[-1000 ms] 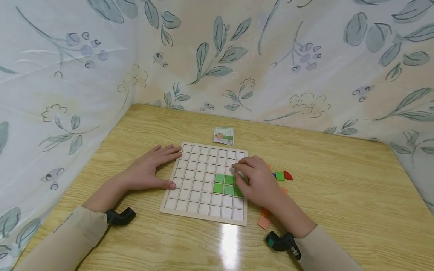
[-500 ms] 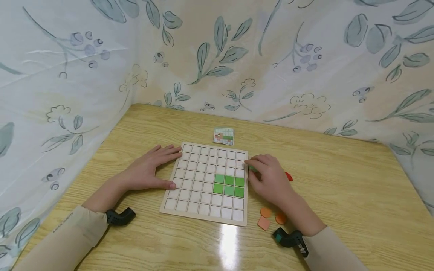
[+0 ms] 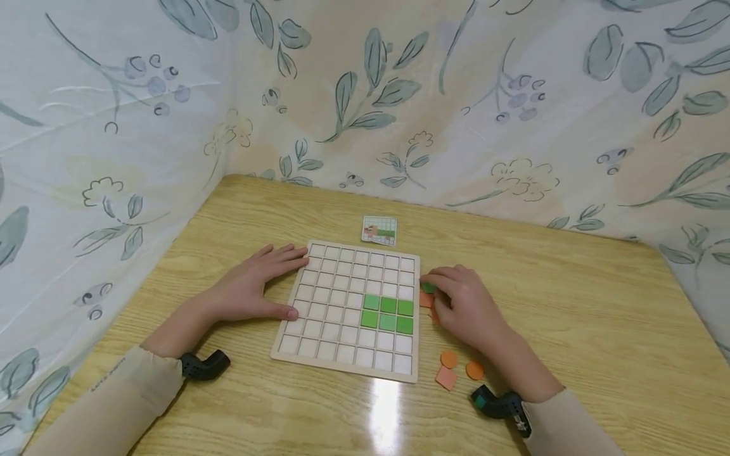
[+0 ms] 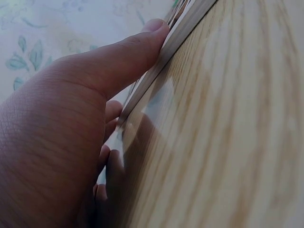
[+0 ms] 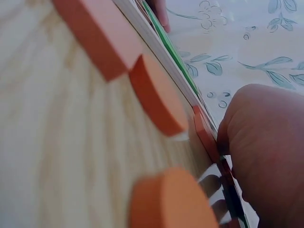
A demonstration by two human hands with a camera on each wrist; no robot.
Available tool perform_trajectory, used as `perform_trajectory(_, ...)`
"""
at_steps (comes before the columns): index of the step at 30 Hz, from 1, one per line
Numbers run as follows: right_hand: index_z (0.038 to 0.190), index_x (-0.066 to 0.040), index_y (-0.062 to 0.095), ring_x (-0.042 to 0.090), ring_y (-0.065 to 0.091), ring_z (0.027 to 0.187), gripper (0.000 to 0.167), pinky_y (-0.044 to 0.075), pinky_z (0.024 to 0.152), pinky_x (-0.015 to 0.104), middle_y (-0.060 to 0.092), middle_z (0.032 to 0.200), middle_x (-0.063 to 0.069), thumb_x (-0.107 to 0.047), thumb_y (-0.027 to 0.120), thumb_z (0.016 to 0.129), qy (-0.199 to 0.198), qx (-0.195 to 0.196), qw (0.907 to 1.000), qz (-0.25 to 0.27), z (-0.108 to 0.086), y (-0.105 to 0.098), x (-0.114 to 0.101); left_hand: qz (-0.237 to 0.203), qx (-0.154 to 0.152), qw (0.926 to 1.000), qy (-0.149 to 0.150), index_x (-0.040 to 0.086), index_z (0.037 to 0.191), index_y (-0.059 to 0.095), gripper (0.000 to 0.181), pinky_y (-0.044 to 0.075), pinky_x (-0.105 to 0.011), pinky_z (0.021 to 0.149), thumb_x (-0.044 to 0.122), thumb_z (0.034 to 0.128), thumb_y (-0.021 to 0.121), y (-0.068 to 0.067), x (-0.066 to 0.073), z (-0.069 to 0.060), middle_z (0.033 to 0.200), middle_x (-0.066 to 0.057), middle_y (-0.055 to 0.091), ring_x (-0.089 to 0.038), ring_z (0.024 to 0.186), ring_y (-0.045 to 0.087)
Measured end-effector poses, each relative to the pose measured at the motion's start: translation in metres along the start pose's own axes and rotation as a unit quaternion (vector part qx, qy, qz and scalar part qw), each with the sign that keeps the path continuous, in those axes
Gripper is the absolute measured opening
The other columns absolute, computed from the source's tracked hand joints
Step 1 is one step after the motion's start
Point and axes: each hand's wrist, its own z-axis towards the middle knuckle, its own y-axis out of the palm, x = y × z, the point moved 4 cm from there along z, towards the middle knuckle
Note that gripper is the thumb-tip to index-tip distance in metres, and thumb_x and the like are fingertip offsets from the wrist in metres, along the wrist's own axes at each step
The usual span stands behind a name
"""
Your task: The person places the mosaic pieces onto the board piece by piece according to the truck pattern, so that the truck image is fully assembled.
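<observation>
My left hand (image 3: 245, 288) lies spread along the left side of the wooden grid board (image 3: 289, 363), its fingers on the rim and the thumb on the near left part. In the left wrist view the thumb (image 4: 128, 59) presses the board's edge. Six green squares (image 3: 388, 322) fill two rows at the board's right. Just off the right rim, my right hand (image 3: 467, 310) pinches a green piece (image 3: 428, 287) with curled fingers; its thumb tip is mostly hidden. Orange pieces (image 3: 426, 299) lie below the fingertips, partly covered. In the right wrist view the fingers are largely hidden behind the hand (image 5: 270, 147).
A small patterned card (image 3: 379, 230) lies beyond the board. Nearer my right forearm are two orange discs (image 3: 448, 360) and a salmon square (image 3: 446, 378). Dark pieces (image 5: 231, 192) lie beneath the right hand in the right wrist view. Floral cloth (image 3: 342, 95) hangs behind the table.
My right hand has moved right, off the board, uncovering the rightmost green squares, and has drawn back slightly more since the middle frame. The left hand stays on the board.
</observation>
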Motion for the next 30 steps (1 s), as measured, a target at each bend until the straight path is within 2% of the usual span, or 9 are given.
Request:
perform_trajectory(8, 0.113, 0.000, 0.084, 0.025, 0.062, 0.090, 0.026, 0.051, 0.077, 0.043, 0.077, 0.109, 0.010, 0.000, 0.082, 0.087, 0.003, 0.023, 0.9997, 0.003, -0.018, -0.008, 0.009, -0.001, -0.002, 1.0000, 0.000, 0.019, 0.170, 0.043, 0.108, 0.006, -0.053, 0.137, 0.071, 0.0849, 0.084, 0.000, 0.002, 0.002, 0.179, 0.000, 0.030, -0.030, 0.167, 0.020)
perform_trajectory(20, 0.108, -0.001, 0.084, 0.022, 0.059, 0.088, 0.023, 0.049, 0.076, 0.040, 0.076, 0.105, 0.008, 0.001, 0.081, 0.086, 0.013, 0.028, 0.9994, 0.018, -0.018, -0.014, 0.014, 0.000, 0.003, 1.0000, 0.001, 0.021, 0.171, 0.042, 0.107, 0.007, -0.053, 0.137, 0.071, 0.0860, 0.083, 0.000, 0.000, 0.002, 0.179, 0.002, 0.029, -0.029, 0.167, 0.020)
perform_trajectory(30, 0.110, -0.002, 0.085, 0.026, 0.062, 0.092, 0.023, 0.052, 0.079, 0.044, 0.076, 0.107, 0.009, -0.002, 0.082, 0.087, 0.015, 0.029, 0.9993, 0.020, -0.018, -0.012, 0.012, 0.000, 0.000, 1.0000, 0.001, 0.020, 0.171, 0.042, 0.107, 0.007, -0.053, 0.137, 0.070, 0.0854, 0.084, 0.000, 0.000, 0.000, 0.179, 0.001, 0.030, -0.029, 0.167, 0.021)
